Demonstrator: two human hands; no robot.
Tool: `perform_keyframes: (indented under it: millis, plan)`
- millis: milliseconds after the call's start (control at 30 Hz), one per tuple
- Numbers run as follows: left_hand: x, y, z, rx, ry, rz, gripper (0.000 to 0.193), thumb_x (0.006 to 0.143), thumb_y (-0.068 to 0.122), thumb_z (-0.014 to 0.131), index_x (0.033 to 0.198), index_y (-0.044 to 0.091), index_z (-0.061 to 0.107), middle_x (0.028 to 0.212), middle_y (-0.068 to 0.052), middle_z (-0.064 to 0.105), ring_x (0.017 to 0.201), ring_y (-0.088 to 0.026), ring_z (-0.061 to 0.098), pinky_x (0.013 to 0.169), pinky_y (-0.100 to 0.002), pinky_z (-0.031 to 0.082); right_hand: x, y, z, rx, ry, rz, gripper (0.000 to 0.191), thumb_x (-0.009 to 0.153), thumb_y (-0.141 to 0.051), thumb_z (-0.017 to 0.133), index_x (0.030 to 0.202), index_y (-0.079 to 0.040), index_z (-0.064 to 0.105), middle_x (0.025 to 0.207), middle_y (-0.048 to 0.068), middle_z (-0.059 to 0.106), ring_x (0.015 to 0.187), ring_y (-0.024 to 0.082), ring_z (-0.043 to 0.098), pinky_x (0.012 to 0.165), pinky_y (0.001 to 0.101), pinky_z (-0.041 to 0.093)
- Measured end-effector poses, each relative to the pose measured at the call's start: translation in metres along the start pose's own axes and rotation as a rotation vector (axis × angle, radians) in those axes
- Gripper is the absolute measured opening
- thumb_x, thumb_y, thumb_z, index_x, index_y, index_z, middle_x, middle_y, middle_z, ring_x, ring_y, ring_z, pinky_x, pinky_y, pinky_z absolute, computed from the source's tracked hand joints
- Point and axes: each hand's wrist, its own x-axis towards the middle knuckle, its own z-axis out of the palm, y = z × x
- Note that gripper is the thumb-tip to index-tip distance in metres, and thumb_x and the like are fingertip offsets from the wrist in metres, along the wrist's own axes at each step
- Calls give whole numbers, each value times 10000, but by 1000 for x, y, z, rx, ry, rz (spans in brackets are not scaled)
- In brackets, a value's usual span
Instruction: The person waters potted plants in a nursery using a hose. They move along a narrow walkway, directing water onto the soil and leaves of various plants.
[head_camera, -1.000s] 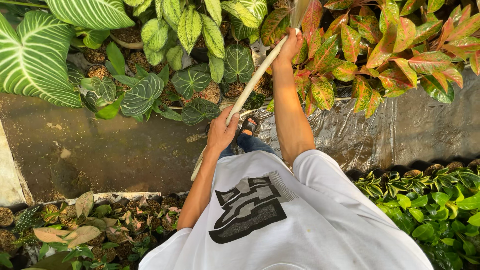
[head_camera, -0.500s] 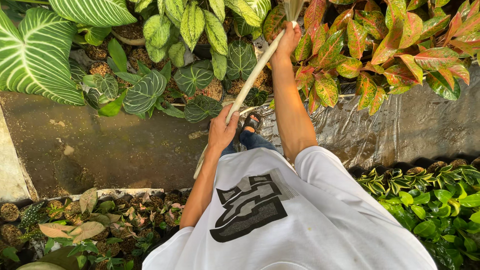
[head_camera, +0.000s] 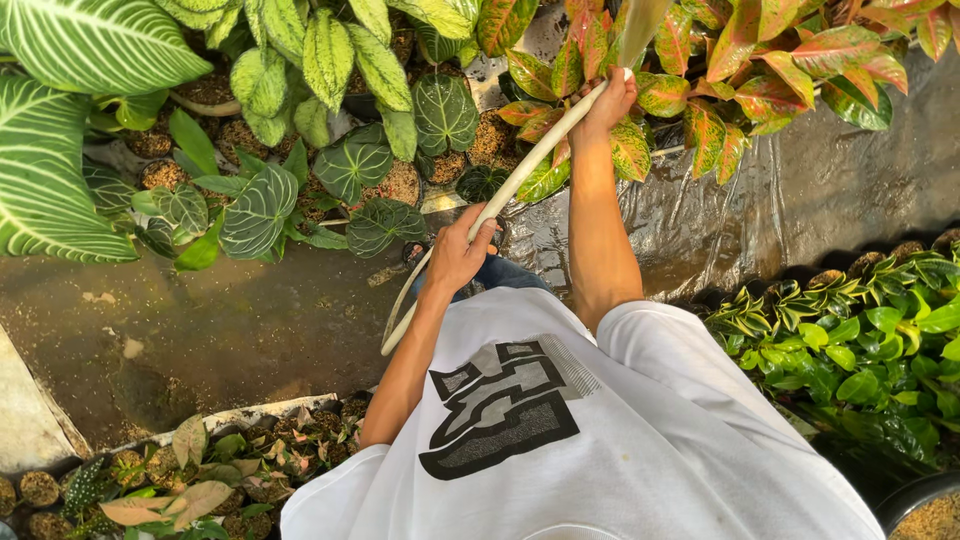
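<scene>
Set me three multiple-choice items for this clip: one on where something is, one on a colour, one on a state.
1. Where is the right hand?
A. Far up the hose, among the red-and-green leaves
B. On the white shirt
C. On the wet ground

2. What colour is the hose?
A. Black
B. Pale cream
C. Bright blue

3. How is the left hand placed?
A. Hanging free
B. Flat on a leaf
C. Closed around the hose

Key:
1 A, the hand grips the hose's far end in front of the red-and-green leaves.
2 B, the hose looks off-white along its whole length.
3 C, the fingers wrap the hose lower down, near the body.
</scene>
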Motion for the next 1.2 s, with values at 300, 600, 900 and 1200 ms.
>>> perform_keyframes:
  millis: [300,600,900,1200]
  plan:
    - [-1,1,-2,101,182,40,393,1042,335,582,1295,47,669,758,-140,716,635,-236,696,606,-368,515,-2,8,26,52,-189,-155,222,1001,-244,582,1122,-106,456,765,40,507,527,158,528,431,316,469]
    - [-9,15,-11,39,427,138,409,1055,322,547,1323,18,602,774,-133,700,654,-233,705,587,-379,517,-39,12,152,28,-569,-81,235,980,-245,590,1175,-175,480,659,35,559,411,139,509,332,305,424]
    - [-12,38,-45,11,626,220,428,1081,332,511,1371,23,578,737,-93,656,614,-176,649,558,-349,492,-103,15,248,167,-962,-36,211,1035,-260,616,1078,-117,467,648,70,557,434,174,526,379,352,452]
    - [-22,46,-63,-6,675,222,442,1079,325,509,1379,5,563,740,-96,660,583,-169,662,538,-355,499,-126,31,274,209,-1031,12,205,1025,-239,620,1066,-96,478,691,89,590,461,206,561,391,376,457]
